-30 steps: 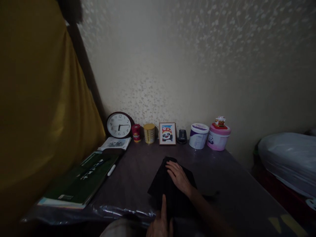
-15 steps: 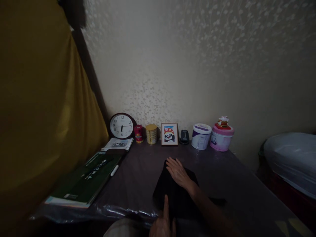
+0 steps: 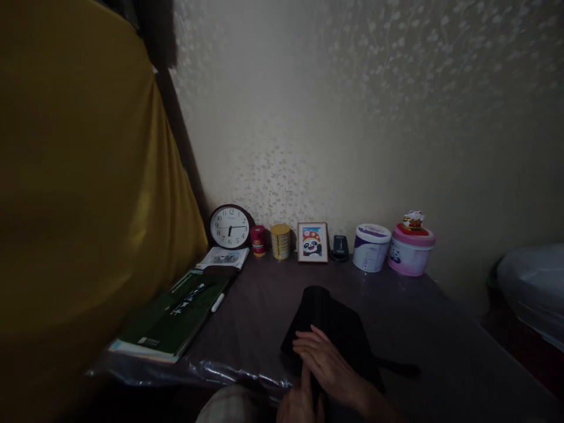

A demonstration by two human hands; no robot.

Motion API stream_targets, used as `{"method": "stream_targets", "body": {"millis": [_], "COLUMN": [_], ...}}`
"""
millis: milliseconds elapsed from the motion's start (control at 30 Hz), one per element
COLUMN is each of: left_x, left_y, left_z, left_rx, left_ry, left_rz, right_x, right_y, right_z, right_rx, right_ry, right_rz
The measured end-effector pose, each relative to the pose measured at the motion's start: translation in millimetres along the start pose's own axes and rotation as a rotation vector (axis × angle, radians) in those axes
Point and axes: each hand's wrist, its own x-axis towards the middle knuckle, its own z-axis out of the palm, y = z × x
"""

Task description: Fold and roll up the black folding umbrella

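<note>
A black piece of folded cloth [image 3: 326, 311] lies flat near the table's front edge, with a dark strap-like strip [image 3: 399, 367] sticking out to its right. My right hand [image 3: 328, 364] rests flat on its near part, fingers stretched out and held side by side, gripping nothing. Just below and to the left, my left hand [image 3: 297, 405] points its index finger forward on the cloth, the fingertip partly under my right hand. Its other fingers are partly hidden at the bottom of the view. Cloth details are hard to make out in the dim light.
Green books [image 3: 176, 317] and a white marker [image 3: 217, 302] lie on the left of the table [image 3: 255, 305]. Along the wall stand a clock [image 3: 230, 227], a red can [image 3: 258, 241], a yellow container [image 3: 281, 242], a picture frame [image 3: 312, 259], a white tub [image 3: 371, 249] and a pink tub [image 3: 409, 255].
My right hand has slid from the far end of the black cloth down toward me, meeting my left index finger. The whole view has shifted slightly.
</note>
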Motion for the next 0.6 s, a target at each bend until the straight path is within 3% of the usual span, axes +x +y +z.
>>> {"method": "stream_targets", "body": {"millis": [67,200,367,467,533,600], "left_x": [-2,-7,-8,-8,-9,-10], "left_y": [-2,-5,-9,-9,-8,-7], "left_z": [-1.4,-6.1,-8.4,-7.3,-6.3,-5.6], "left_rx": [-0.011,-0.028,-0.053,-0.063,-0.051,-0.038], "left_ry": [0.004,0.02,0.013,0.021,0.036,0.058], "left_rz": [0.022,0.097,0.125,0.111,0.078,0.061], "right_x": [-6,-7,-10,-20,-31,-44], "right_y": [1,3,-18,-4,25,57], "right_z": [2,3,-3,-9,-14,-20], "right_rx": [0.067,0.058,0.172,0.202,0.156,0.123], "right_ry": [0.037,0.161,0.052,0.28,0.513,0.66], "right_rz": [0.004,0.165,0.118,0.246,0.428,0.621]}}
